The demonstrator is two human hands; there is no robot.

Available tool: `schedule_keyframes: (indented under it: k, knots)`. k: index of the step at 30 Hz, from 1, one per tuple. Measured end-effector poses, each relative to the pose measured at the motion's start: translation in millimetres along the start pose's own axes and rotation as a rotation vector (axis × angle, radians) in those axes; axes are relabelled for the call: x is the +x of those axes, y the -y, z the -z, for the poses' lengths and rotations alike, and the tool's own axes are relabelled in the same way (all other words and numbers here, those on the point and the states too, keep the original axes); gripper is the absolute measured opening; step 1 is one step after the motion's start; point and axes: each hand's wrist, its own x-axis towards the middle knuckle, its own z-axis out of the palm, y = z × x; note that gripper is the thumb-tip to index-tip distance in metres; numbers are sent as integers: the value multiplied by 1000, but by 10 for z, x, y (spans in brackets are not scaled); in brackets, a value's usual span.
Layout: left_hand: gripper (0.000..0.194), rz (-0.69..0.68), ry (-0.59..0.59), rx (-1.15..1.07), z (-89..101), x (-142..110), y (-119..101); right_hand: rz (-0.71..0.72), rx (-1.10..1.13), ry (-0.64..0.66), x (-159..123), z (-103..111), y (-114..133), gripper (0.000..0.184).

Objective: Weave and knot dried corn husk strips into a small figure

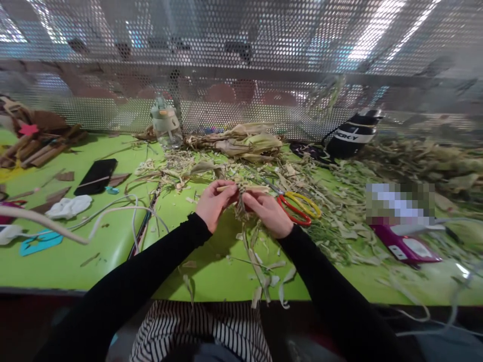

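Both hands meet near the middle of the green table, pinching a small bundle of dried corn husk strips [241, 203] between them. My left hand [216, 203] grips it from the left with fingertips and thumb together. From the right, my right hand [268, 211] pinches the same bundle, thumb toward its centre. Pale strip ends stick out sideways past the fingers, and longer strands trail down toward the table edge. The exact crossing of the strips is hidden by the fingers. Scissors with one red and one yellow handle [302, 207] lie just beyond my right hand.
Husk scraps [339, 216] cover much of the green table [113, 251]. A husk pile [249, 143], a clear bottle [166, 125] and a black bottle [352, 136] stand along the perforated screen. At left lie a black phone [96, 176] and white cables [109, 211]; a magenta device [409, 246] is at right.
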Motion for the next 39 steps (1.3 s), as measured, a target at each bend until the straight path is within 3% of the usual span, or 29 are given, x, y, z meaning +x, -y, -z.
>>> schedule_keyframes:
  k: [6,9,12,17,23,28,31,34,36,39]
  knots:
    - [33,33,238,412,115,99,-183,-18,-35,95,-10,-16,26,22]
    - [29,-18,286,591,161,138,-263,-61,-71,78,-19,-22,30,19]
    - [27,19,313,669,160,129,-277,-49,-132,74,-29,-41,33,18]
    - [27,117,397,660,139,111,-282,105,-388,109,-63,-55,100,24]
    - [20,208,465,503,210,166,-354,173,-472,59,-120,-97,154,35]
    - [19,265,480,522,248,166,-443,235,-475,43,-161,-149,142,34]
    - [15,256,480,482,258,162,-475,170,-361,-13,-161,-198,80,36]
    - [20,214,467,286,271,167,-441,74,-39,-94,-133,-253,2,37]
    - [22,175,444,174,272,174,-367,58,174,-133,-111,-284,-26,38]
    - [13,157,456,197,254,178,-199,42,327,-140,-97,-315,-25,39]
